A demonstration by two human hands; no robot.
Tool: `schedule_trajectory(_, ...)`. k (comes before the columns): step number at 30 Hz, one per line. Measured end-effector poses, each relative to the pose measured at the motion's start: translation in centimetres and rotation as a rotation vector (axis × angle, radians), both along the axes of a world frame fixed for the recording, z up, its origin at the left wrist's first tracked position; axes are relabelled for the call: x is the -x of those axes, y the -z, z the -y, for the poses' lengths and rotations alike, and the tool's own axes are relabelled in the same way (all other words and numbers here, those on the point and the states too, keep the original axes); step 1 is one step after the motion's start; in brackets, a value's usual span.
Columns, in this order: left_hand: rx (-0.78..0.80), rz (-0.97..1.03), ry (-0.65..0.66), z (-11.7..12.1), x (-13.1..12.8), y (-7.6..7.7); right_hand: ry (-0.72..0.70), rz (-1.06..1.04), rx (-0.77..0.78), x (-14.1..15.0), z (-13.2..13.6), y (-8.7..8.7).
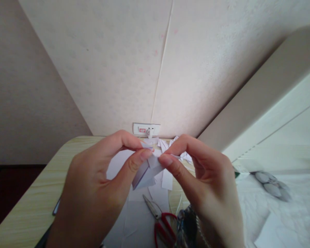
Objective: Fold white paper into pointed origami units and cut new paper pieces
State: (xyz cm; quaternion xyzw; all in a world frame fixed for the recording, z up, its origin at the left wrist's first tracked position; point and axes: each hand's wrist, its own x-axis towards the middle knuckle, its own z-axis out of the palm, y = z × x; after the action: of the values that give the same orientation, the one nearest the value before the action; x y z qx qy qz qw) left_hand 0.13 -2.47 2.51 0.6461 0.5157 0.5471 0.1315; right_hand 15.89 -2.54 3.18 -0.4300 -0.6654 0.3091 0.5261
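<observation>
Between my two hands is a folded piece of white paper (pixel 155 162), held up above the table. The thumb and index finger of my left hand (pixel 111 175) pinch its upper left part. My right hand (pixel 196 168) grips the upper right part, also between thumb and index finger. Creased flaps of the paper hang down below the fingertips. Underneath, red-handled scissors (pixel 160 220) lie with their tips pointing up and left, on white sheets of paper (pixel 136 213). My fingers hide some of the paper's folds.
Several folded paper pieces (pixel 164 144) lie at the back of the wooden table (pixel 33 199), by the wall socket (pixel 146 129) with a plug in it. A dark patterned thing (pixel 184 224) lies right of the scissors. White bedding (pixel 299 213) is at the right.
</observation>
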Motion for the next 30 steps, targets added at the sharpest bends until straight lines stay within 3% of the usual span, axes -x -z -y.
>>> schedule_trajectory(6, 0.028, -0.053, 0.021, -0.2, 0.0, -0.3, -0.125, 0.087, 0.023, -0.4, -0.8, -0.2)
schedule_trajectory(13, 0.130, 0.165, 0.156, -0.2, -0.1, 0.0, -0.017, -0.004, 0.015, -0.3, -0.4, 0.0)
schedule_trajectory(18, 0.164, 0.188, 0.254, -0.4, -0.2, 1.0, 0.031, -0.045, 0.009, -0.2, -0.4, 0.1)
schedule_trajectory(24, 0.150, 0.117, 0.227, -0.4, -0.1, 1.4, -0.079, -0.040, 0.074, -0.5, -1.1, 0.0)
schedule_trajectory(30, 0.137, 0.050, 0.199, -0.4, -0.5, 0.4, -0.005, -0.137, 0.088, 0.1, -0.6, 0.0)
